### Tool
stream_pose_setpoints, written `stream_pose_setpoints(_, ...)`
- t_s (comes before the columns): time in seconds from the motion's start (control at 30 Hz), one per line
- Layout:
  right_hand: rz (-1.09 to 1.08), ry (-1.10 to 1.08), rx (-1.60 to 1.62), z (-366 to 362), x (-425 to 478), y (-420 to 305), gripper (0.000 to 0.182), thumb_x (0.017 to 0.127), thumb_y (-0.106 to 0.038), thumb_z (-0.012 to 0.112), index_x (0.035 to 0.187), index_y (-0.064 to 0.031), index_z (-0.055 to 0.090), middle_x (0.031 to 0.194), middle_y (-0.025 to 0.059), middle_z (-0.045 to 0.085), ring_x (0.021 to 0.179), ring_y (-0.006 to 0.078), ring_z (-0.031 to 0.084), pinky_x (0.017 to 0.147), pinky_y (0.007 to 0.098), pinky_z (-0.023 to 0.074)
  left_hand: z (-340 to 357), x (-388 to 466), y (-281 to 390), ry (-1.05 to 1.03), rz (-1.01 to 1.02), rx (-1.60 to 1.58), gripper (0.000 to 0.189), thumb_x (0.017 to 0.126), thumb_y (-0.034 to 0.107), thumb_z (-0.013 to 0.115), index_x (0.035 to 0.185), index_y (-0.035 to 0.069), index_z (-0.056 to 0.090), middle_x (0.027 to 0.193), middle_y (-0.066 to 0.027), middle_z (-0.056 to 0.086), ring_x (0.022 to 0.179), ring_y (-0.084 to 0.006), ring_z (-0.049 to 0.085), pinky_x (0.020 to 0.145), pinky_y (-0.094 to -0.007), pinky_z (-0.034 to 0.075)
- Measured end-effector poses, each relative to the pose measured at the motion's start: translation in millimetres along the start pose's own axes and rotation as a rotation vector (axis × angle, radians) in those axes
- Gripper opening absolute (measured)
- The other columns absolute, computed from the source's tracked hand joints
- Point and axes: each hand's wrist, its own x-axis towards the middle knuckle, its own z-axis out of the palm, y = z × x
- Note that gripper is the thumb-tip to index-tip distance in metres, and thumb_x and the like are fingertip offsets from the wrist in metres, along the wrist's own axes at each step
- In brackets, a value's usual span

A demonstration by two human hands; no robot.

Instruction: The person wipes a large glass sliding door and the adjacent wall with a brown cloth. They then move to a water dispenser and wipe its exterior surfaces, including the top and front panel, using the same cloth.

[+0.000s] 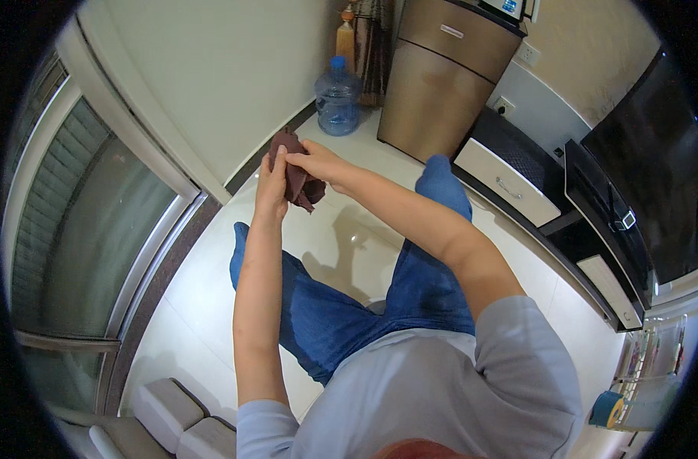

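Observation:
A crumpled dark brown cloth [297,183] is held out in front of me, above the pale tiled floor. My left hand [271,186] grips its left side, thumb lying on top. From the right, my right hand [320,163] pinches the upper part, its thumb close to the left one. The cloth's lower end hangs loose below the fingers in ragged folds. Most of my fingers are hidden behind the fabric.
Ahead stands a blue water-cooler bottle [338,100] beside a bronze-coloured refrigerator [441,86]. A low TV cabinet [507,178] runs along the right under a dark television [653,149]. Glass sliding doors [90,218] flank the left; a grey sofa [171,413] sits at lower left.

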Motion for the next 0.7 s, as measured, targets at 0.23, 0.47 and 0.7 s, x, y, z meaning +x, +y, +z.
stream_pose_setpoints(0.23, 0.131, 0.073, 0.129, -127.0, -14.8, 53.8, 0.047, 0.094, -0.033, 0.056, 0.129, -0.0036, 0.046, 0.118, 0.0125, 0.058, 0.106, 0.0234, 0.058, 0.086, 0.0392, 0.0503, 93.9, 38.0, -76.0, -0.079, -0.184, 0.108, 0.046, 0.100, 0.032, 0.053, 0.135, 0.003, 0.044, 0.124, -0.0127, 0.056, 0.110, -0.0213, 0.059, 0.092, -0.0345, 0.051)
stream_pose_setpoints(0.47, -0.036, 0.356, 0.263, -247.4, -30.1, 72.5, 0.042, 0.095, -0.028, 0.055, 0.125, 0.0005, 0.049, 0.112, 0.0132, 0.062, 0.105, 0.0214, 0.059, 0.086, 0.0351, 0.0484, 226.3, 84.5, -106.3, -0.218, -0.115, 0.178, 0.041, 0.099, 0.024, 0.054, 0.131, 0.000, 0.046, 0.118, -0.0127, 0.058, 0.104, -0.0197, 0.059, 0.088, -0.0324, 0.050)
stream_pose_setpoints(0.7, -0.213, 0.613, 0.471, -327.6, -28.3, 48.2, 0.033, 0.098, -0.022, 0.053, 0.127, -0.0066, 0.048, 0.112, 0.0076, 0.057, 0.096, 0.0155, 0.058, 0.079, 0.0308, 0.0491, 330.1, 132.3, -97.4, -0.128, 0.049, 0.065, 0.042, 0.098, 0.021, 0.056, 0.132, -0.001, 0.046, 0.123, -0.0119, 0.056, 0.107, -0.0209, 0.057, 0.090, -0.0324, 0.049)
